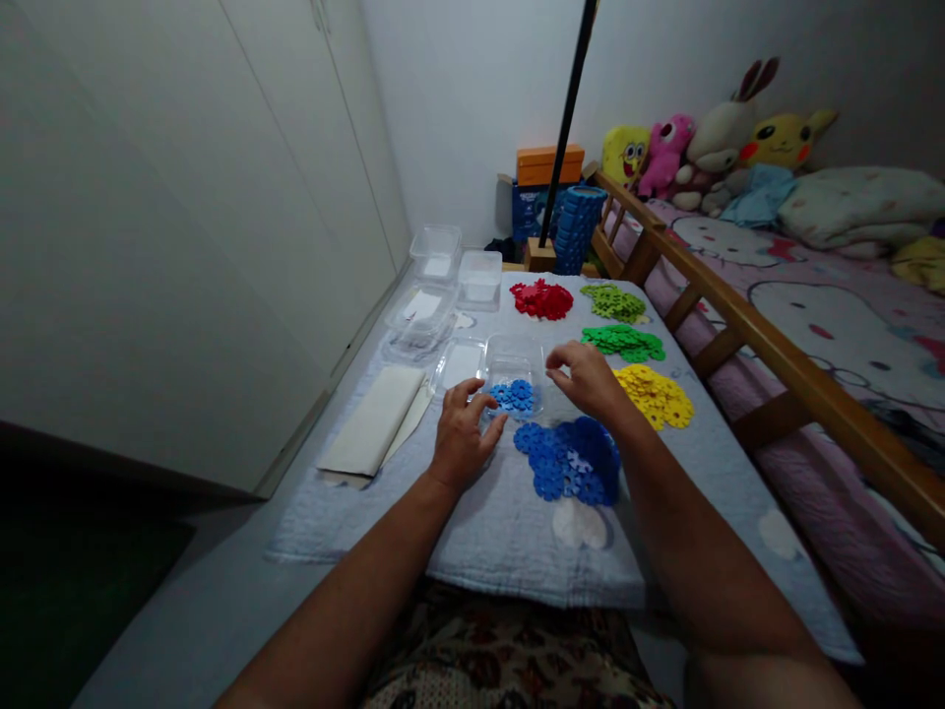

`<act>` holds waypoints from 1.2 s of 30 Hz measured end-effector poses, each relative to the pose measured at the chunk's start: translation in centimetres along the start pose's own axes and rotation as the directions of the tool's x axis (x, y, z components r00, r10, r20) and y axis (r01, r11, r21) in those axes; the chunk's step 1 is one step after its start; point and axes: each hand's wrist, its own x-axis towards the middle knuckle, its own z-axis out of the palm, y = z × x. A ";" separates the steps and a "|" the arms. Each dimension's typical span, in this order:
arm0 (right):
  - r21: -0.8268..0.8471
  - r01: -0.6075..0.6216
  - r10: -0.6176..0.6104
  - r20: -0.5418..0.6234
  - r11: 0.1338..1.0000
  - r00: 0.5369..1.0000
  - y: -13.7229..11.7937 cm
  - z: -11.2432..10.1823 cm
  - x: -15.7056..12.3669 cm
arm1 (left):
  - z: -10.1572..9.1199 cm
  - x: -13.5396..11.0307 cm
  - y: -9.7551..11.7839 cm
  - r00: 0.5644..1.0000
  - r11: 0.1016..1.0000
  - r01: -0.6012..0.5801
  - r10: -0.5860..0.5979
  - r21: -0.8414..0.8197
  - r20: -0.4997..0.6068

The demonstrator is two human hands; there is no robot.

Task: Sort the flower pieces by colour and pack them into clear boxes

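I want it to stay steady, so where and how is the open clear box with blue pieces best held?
Probably pinch the right wall of the clear box, from the right: it stands raised near the right hand, while a clear lid-like piece lies along the left.

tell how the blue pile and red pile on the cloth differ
The blue pile lies nearer the camera; the red pile lies farther back. The blue pile covers more of the picture, the red pile less. Both are heaps of flat pieces lying on the cloth.
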 end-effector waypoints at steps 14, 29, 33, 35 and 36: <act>-0.022 0.079 -0.072 0.222 0.997 0.972 -2.0 2.2 -8.5 | 0.3 0.1 -0.2 1.000 1.000 -0.001 0.001 0.009 -0.016; 0.437 -0.074 -0.013 0.192 0.896 0.981 -0.5 2.0 -7.2 | 0.2 0.1 -0.3 1.000 1.000 -0.011 0.011 0.005 -0.018; 0.525 -0.185 0.095 0.194 0.831 0.976 0.7 1.4 -7.0 | 0.2 0.1 -0.3 1.000 1.000 -0.001 0.001 0.006 -0.009; 0.565 -0.210 0.129 0.181 0.798 0.975 1.3 0.8 -7.0 | 0.2 0.1 -0.3 1.000 1.000 0.001 0.000 0.006 -0.011; 0.587 -0.215 0.143 0.168 0.780 0.975 1.4 0.4 -6.8 | 0.2 0.1 -0.3 1.000 1.000 -0.001 0.001 0.004 -0.013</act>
